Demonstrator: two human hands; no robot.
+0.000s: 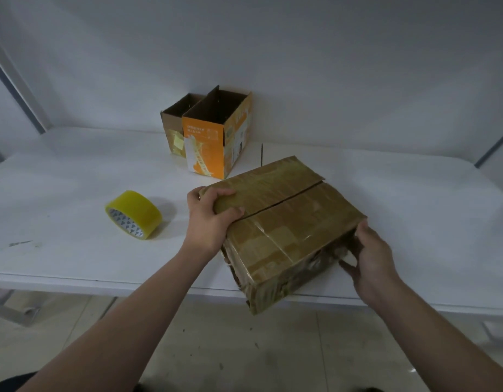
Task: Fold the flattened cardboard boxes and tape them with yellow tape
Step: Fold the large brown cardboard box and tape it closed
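A brown cardboard box, covered in old tape, sits folded up at the table's front edge, one corner hanging past the edge. Its two top flaps meet along an untaped seam. My left hand grips the box's left top corner, thumb on the seam end. My right hand holds the box's right side, fingers against the wall. A roll of yellow tape lies on its side on the table, left of the box, apart from both hands.
Two open boxes stand at the back by the wall: an orange printed box and a smaller brown box behind it. The white table spans the view. Tiled floor lies below its front edge.
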